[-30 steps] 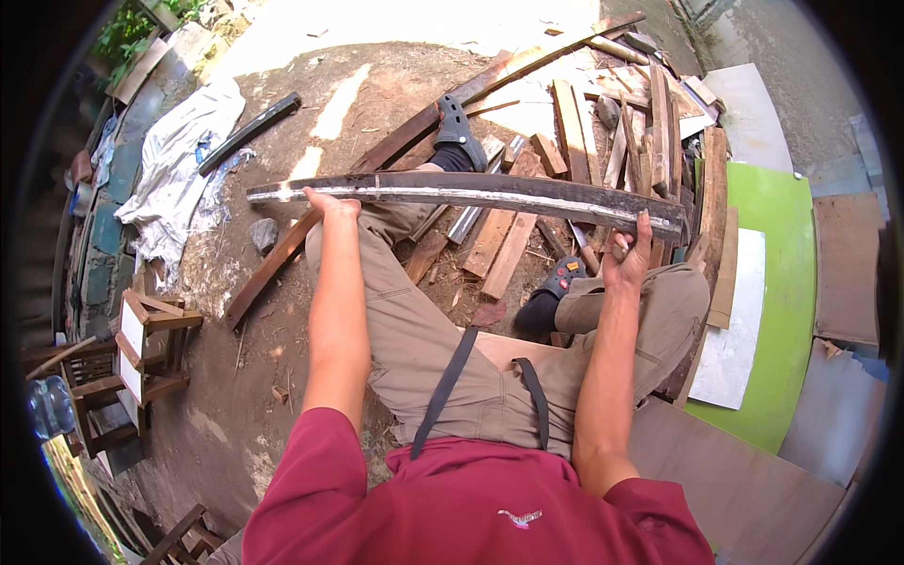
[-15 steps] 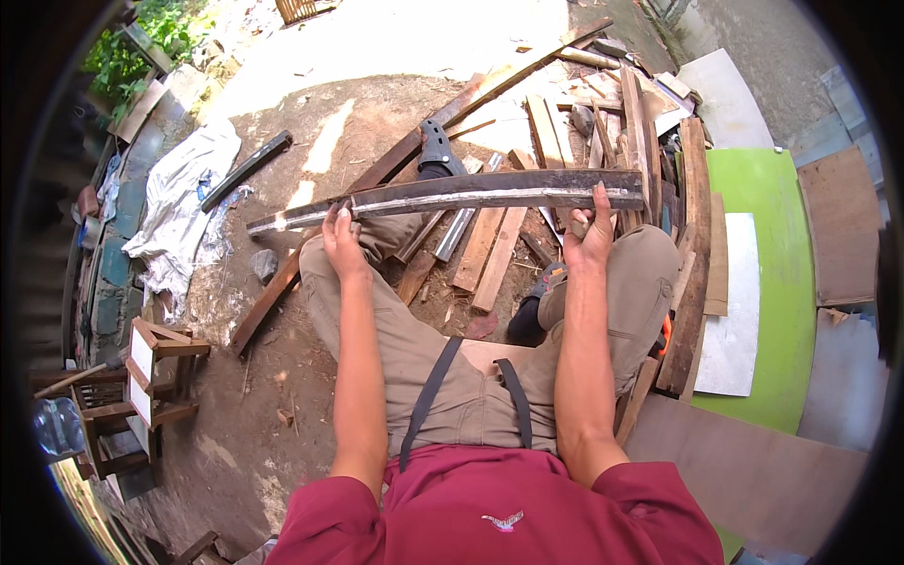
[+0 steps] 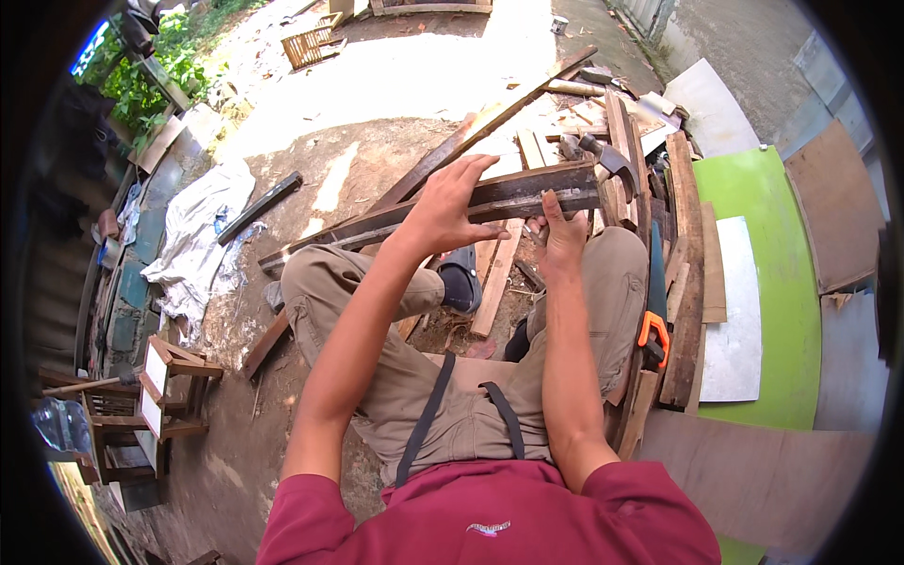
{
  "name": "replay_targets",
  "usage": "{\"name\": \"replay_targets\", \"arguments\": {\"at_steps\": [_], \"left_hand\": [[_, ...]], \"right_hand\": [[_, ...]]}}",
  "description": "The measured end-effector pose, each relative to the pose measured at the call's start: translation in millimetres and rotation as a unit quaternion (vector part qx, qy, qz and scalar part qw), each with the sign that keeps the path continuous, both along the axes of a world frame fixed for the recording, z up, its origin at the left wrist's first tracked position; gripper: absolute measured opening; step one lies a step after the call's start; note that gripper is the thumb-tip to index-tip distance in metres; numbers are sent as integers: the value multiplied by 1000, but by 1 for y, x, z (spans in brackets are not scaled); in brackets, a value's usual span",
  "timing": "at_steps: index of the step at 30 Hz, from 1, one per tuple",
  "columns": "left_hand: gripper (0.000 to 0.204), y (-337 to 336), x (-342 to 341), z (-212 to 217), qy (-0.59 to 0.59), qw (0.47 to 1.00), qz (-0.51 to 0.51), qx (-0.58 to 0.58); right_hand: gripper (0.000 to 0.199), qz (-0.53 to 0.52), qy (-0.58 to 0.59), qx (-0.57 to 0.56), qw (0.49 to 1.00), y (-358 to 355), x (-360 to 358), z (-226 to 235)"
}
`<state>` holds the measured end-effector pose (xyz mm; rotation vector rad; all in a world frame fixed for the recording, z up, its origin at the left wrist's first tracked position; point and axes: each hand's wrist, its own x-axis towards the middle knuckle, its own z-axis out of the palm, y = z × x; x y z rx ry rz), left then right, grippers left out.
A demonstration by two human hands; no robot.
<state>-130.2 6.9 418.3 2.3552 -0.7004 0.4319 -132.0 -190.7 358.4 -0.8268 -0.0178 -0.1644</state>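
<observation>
A long dark wooden beam [image 3: 518, 191] with a pale strip along its near side lies crosswise over my knees, its left end past my left knee. My right hand [image 3: 562, 235] grips it close to its right end, thumb on the near face and fingers curled beneath. Over the middle of the beam, my left hand [image 3: 450, 209] has its fingers and thumb spread apart, holding nothing; whether it touches the wood I cannot tell. Just beyond the beam's right end, a claw hammer [image 3: 612, 160] shows its head on the wood pile.
Wood offcuts [image 3: 499, 278] lie between my legs. An orange-handled saw [image 3: 653, 341] is beside my right knee, next to long planks [image 3: 692, 264] and a green board [image 3: 753, 198]. At left are a white cloth [image 3: 202, 235] and a small wooden frame [image 3: 165, 395].
My left hand has let go of the beam's left part and moved right, opening over its middle. The beam has shifted left and tilted, with my right hand still near its right end.
</observation>
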Motion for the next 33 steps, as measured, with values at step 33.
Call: {"name": "replay_targets", "arguments": {"at_steps": [33], "left_hand": [[72, -39, 147, -17, 240, 960, -78, 125]], "right_hand": [[33, -165, -104, -324, 926, -23, -53, 50]]}}
